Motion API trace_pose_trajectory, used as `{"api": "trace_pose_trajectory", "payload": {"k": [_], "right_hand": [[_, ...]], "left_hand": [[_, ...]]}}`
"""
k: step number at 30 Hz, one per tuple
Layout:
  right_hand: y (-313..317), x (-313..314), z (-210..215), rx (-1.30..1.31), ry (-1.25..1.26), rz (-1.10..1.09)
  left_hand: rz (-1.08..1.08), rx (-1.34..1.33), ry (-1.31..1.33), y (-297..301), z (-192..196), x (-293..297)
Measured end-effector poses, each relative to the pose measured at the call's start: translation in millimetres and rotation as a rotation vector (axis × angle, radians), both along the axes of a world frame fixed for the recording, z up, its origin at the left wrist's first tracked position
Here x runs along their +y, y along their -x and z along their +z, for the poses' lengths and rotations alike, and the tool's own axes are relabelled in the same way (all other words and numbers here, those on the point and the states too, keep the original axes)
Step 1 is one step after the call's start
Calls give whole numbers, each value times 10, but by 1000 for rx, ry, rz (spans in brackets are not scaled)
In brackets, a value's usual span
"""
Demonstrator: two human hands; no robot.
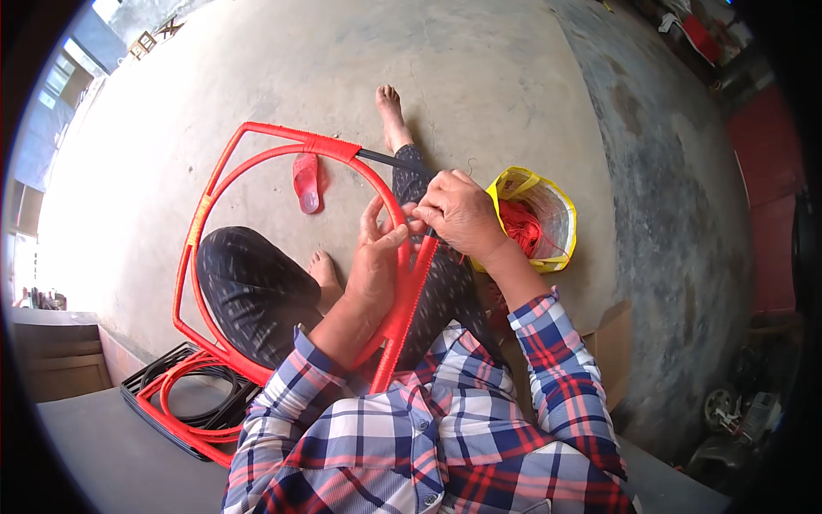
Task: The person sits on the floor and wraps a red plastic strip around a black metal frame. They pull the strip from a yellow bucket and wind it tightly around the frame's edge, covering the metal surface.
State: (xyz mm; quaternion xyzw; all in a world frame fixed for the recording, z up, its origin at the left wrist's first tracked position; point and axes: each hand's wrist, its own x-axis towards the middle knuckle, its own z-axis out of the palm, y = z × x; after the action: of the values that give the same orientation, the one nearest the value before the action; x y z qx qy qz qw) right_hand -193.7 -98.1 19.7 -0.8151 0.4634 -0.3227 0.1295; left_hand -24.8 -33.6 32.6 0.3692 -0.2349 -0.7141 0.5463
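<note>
Red plastic cord wraps the frame [257, 163] where both hands meet: left hand [374, 261] has its grip clenched round the red-wound bar, thumb side up, fingers spread along it; right hand [462, 212] is closed w/ a pinch grip on a strand of red cord [425, 257] right at the same spot, knuckles up. The hands touch or nearly touch, just above the person's lap. Frame = angular outer bar w/ a round hoop inside, mostly red-wrapped, one bare dark section at its top right nr the shin; it leans across the knees, lower end by the shirt. Just right of the right hand, a yellow bag [548, 218] sits on the concrete floor [479, 77], holding a bundle of red cord. Beyond the frame, a red sandal [306, 182] lies on the floor. At lower left, more frames [184, 403], red & black, are stacked flat.
</note>
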Motion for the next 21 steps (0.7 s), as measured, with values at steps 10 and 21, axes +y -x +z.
{"api": "trace_pose_trajectory", "payload": {"k": [10, 21], "right_hand": [[174, 444, -30, -413, -284, -182], [650, 854, 239, -1321, -490, 319]], "left_hand": [[-140, 123, -88, -98, -29, -62], [-293, -32, -364, -139, -83, -126]]}}
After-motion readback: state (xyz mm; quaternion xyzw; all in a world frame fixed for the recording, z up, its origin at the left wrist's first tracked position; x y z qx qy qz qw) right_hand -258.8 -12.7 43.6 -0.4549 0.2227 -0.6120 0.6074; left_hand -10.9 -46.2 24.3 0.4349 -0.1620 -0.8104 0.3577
